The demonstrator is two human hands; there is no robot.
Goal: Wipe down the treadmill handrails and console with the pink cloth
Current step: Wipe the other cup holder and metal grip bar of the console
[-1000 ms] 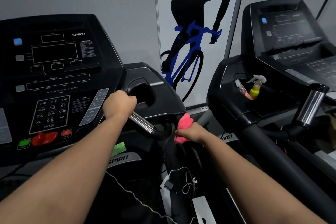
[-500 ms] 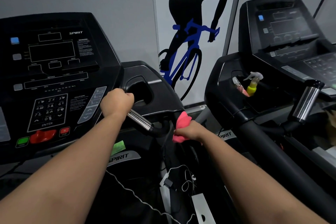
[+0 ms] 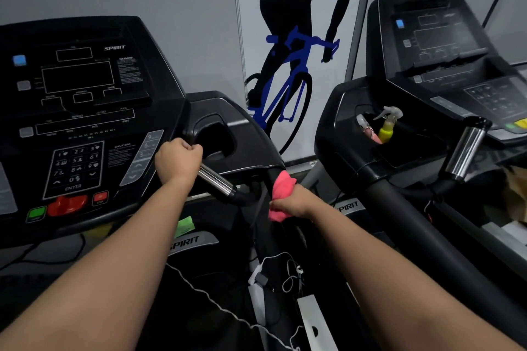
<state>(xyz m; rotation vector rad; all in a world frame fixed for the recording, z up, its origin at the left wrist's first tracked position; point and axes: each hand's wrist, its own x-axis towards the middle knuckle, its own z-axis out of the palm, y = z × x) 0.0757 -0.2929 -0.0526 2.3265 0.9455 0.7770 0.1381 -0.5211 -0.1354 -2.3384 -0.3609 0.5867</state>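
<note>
While both forearms reached out over a tangle of white cables (image 3: 285, 276), the right hand (image 3: 295, 202) was closed tight round the bunched cloth (image 3: 281, 195). It pressed the cloth against the black rail (image 3: 269, 175), just below where the rail met the console housing. Pink folds stuck out above and below the fist. To its left, the left hand (image 3: 178, 158) was wrapped in a full fist round the top of the chrome grip (image 3: 216, 182), bracing rather than cleaning. The lower part of the grip was bare and shiny. By the look of it the job was in its rail stage, with this right-side rail being wiped. No surface showed streaks or damp, so what was already clean could not be told. The console (image 3: 85, 111) beyond, with its keypad and dark screen, had no cloth on it and probably remained to be done, and the left-side rail was out of view. Right of the console, the moulded pocket (image 3: 199, 128) was too dark to show whether anything lay in it. Farther right, on the second treadmill (image 3: 427, 65), a tray (image 3: 342, 122) held a yellow bottle (image 3: 386, 129) with a clear trigger head and a pink bottle (image 3: 369, 131), both leaning, close together. Behind everything hung a cyclist poster (image 3: 293, 65).
</note>
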